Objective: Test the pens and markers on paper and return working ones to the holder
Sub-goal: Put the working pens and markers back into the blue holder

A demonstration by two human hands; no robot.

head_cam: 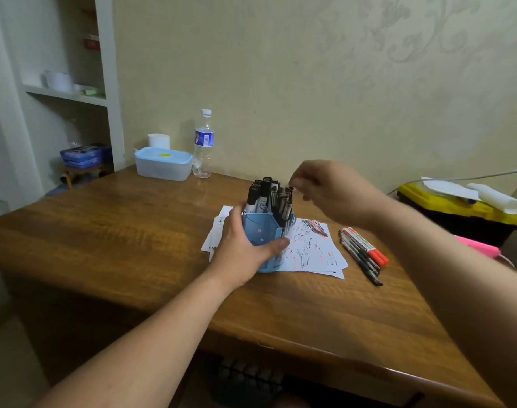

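A blue translucent pen holder (261, 231) stands on scribbled white paper (313, 251) on the wooden table (133, 231). It is packed with several dark pens and markers (264, 192). My left hand (245, 248) grips the holder's front, thumb across its side. My right hand (330, 192) hovers over the holder's right side and is blurred, its fingertips pinching the top of a dark pen (289, 191) that stands in the holder. To the right of the paper lie several loose pens and red-capped markers (363, 251). Another red and black marker (316, 228) rests on the paper.
A water bottle (203, 142) and a lidded plastic box (163, 163) stand at the table's back edge by the wall. A black bin with a yellow lid (457, 210) sits right of the table, with a pink object (478, 245) near it. Shelves stand at the left.
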